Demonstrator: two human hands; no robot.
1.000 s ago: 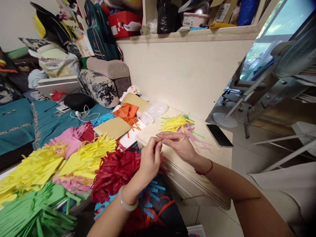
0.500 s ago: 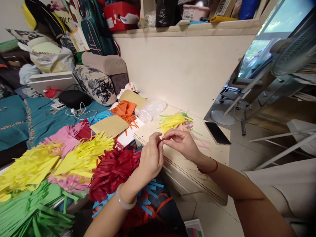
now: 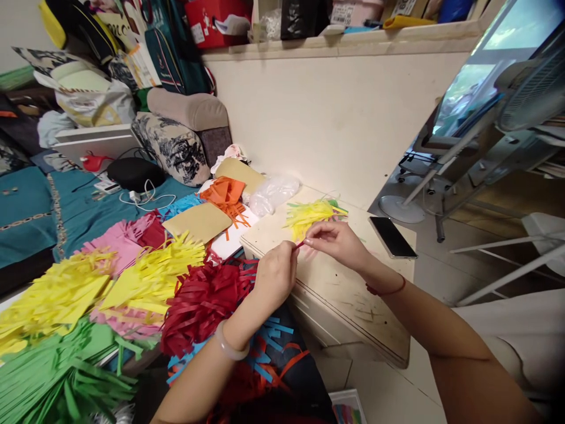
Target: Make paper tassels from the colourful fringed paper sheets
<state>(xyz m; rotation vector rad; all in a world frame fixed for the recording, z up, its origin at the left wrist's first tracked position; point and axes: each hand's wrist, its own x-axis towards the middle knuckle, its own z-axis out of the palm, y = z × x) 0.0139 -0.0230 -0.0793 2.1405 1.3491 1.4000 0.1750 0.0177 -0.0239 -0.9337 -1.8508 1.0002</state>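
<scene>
Hands (image 3: pixel 274 274) before yellow fringe (image 3: pixel 308 218) (phone (image 3: pixel 392 237) nearby).

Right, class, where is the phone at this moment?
In the head view, the phone lies on the right side of the pale table, near its edge, to the right of the right hand.

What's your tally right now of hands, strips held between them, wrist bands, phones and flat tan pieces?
Hands: 2 (left hand, right hand)
Held strips: 1 (thin red strip)
Wrist bands: 2 (pale bangle, red cord)
Phones: 1 (black phone)
Flat tan pieces: 2 (nearer tan piece, farther tan piece)
Total: 8
</scene>
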